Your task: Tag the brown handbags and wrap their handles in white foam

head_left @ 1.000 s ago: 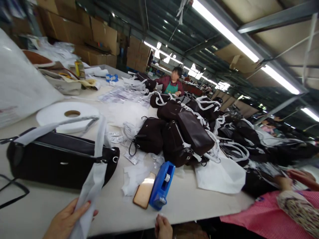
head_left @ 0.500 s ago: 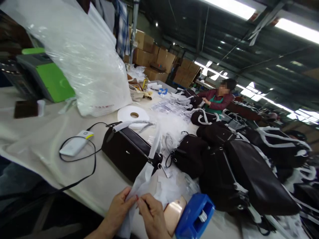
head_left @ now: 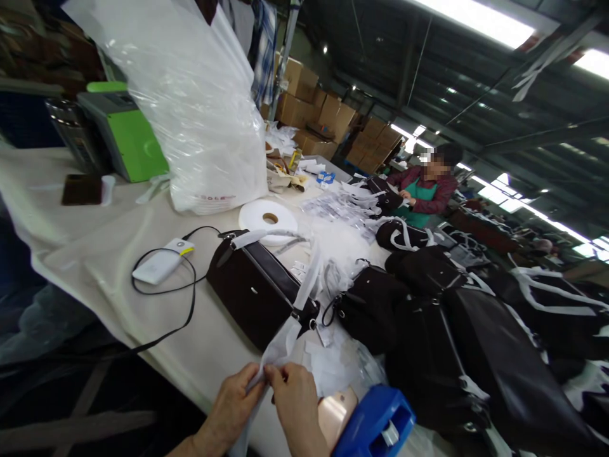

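Note:
A dark handbag point(head_left: 254, 289) lies tilted on the pale-covered table, with white wrapping on its handle. From its near right end a white-wrapped strap point(head_left: 284, 337) runs down to my hands. My left hand point(head_left: 233, 400) pinches the strap between thumb and fingers. Close against it, my right hand point(head_left: 295, 397) grips the same wrapped strap with bent fingers. A blue tape dispenser point(head_left: 378, 422) and a shiny pinkish object point(head_left: 337, 409) are just right of my right hand.
More dark bags point(head_left: 509, 355) fill the right side. A white roll point(head_left: 269, 219), a white power bank point(head_left: 164, 260) with a cable, a large plastic bag point(head_left: 204, 133) and a green-grey box point(head_left: 136, 143) stand beyond. Another person point(head_left: 423, 193) works farther back.
The view has shifted, so the table items appear farther right. My hands have drawn closer together on the strap, and my right hand has turned with its back more toward the camera.

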`<state>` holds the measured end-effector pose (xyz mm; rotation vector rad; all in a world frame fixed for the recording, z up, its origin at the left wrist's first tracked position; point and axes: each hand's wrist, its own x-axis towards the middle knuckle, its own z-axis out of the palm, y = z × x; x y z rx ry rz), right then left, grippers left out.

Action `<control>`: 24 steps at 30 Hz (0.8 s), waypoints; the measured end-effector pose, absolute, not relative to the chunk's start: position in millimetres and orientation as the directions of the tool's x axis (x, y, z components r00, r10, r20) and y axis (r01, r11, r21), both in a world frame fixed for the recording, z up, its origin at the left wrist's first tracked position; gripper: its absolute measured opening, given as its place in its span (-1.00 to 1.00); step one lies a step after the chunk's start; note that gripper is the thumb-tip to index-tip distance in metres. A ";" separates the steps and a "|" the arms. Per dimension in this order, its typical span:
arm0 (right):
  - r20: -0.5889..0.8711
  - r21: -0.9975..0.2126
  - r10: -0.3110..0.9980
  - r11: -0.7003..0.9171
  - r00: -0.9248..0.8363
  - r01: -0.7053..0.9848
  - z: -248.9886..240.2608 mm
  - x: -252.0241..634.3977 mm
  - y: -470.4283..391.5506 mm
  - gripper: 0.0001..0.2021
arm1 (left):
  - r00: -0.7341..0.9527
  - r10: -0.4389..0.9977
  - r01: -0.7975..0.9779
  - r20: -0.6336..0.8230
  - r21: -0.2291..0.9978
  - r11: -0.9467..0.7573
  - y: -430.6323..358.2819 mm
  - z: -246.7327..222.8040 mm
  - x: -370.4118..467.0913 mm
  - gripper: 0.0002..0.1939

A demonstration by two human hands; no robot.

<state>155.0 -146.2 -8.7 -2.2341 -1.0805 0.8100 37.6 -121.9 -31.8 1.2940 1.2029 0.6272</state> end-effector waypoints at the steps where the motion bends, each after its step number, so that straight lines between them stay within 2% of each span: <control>1: -0.227 -0.629 0.807 -0.549 0.546 0.550 -6.7 155.6 -148.0 -0.66 | 0.314 0.893 0.253 -0.322 0.935 0.248 -121.3 -30.9 37.3 -0.75; 3: -0.192 -0.640 0.799 -0.542 0.570 0.544 -6.7 156.2 -151.8 -0.64 | 0.318 0.876 0.216 -0.363 0.927 0.306 -120.4 -28.9 37.7 -0.75; 5: -0.262 -0.764 0.834 -0.487 0.486 0.423 -12.3 155.4 -155.4 -0.67 | 0.362 0.816 0.122 -0.452 0.890 0.439 -119.8 -25.8 39.2 -0.75; 8: -0.331 -0.929 0.877 -0.367 0.349 0.041 -26.3 151.1 -159.7 -0.72 | 0.428 0.704 -0.037 -0.567 0.767 0.640 -119.6 -18.4 42.2 -0.71; 10: -0.344 -0.934 0.884 -0.285 0.318 -0.217 -34.7 147.3 -162.0 -0.73 | 0.432 0.680 -0.093 -0.592 0.721 0.687 -119.5 -12.7 43.4 -0.71; 12: -0.336 -0.913 0.885 -0.222 0.322 -0.342 -40.1 144.1 -163.9 -0.75 | 0.439 0.673 -0.115 -0.595 0.706 0.699 -119.5 -8.0 43.4 -0.72; 14: -0.327 -0.914 0.883 -0.205 0.338 -0.351 -42.8 141.9 -165.1 -0.76 | 0.455 0.668 -0.107 -0.588 0.709 0.697 -119.6 -5.9 42.8 -0.72; 17: -0.297 -0.944 0.867 -0.202 0.401 -0.262 -44.5 139.7 -165.6 -0.75 | 0.443 0.697 -0.088 -0.564 0.746 0.660 -119.4 -7.3 41.6 -0.72; 22: -0.262 -0.965 0.843 -0.216 0.469 -0.151 -43.8 136.3 -165.3 -0.74 | 0.227 0.852 0.022 -0.472 0.877 0.480 -114.0 -8.1 41.8 -0.71; 24: -0.268 -0.963 0.847 -0.225 0.460 -0.147 -42.9 135.0 -165.6 -0.71 | 0.177 0.839 -0.060 -0.514 0.846 0.531 -111.4 -7.2 43.1 -0.75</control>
